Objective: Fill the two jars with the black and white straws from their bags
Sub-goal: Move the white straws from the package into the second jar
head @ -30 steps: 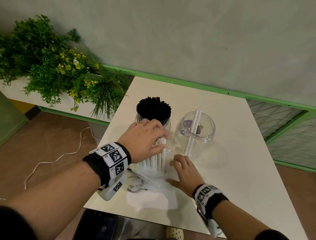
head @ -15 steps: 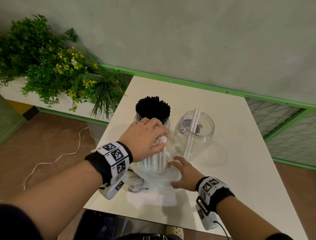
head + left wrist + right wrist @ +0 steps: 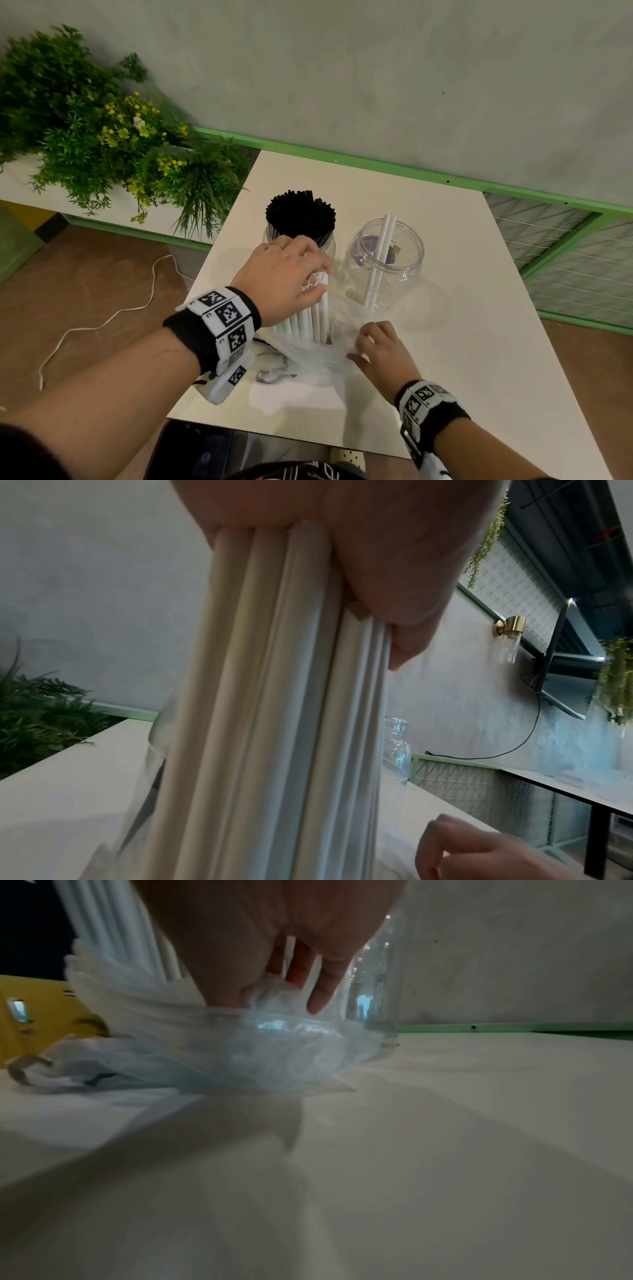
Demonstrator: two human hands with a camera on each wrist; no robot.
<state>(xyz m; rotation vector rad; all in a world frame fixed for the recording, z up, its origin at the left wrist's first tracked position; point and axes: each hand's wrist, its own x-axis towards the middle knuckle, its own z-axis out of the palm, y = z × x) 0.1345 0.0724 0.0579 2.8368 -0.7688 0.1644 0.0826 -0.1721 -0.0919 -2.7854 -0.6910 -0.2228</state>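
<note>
Now the counter (image 3: 479, 342) carries two jars. The left jar (image 3: 330, 245) is packed with black straws (image 3: 300, 216), so that half looks done. The right jar (image 3: 383, 263) holds only two white straws (image 3: 380, 260) leaning against its rim; their ends are past the rim.

What changed: the right hand (image 3: 380, 353) has slid off flat pressing near the jar's foot and now has its fingers pinched into the clear bag (image 3: 318, 353), bunched low round the bundle's base. In the right wrist view the fingertips (image 3: 318, 999) dig into the film. Meaning, I judge, the bag is being stripped down so the bundle comes free.

The left hand (image 3: 284, 277) stays clenched round the top of the white bundle (image 3: 308, 318), one bundle, standing upright on the counter just in front of the left jar. Straw count in it: too many to tell.

One empty bag (image 3: 274, 371) lies crumpled beside it. Next call: lift the bundle clear and drop it in the right jar.
</note>
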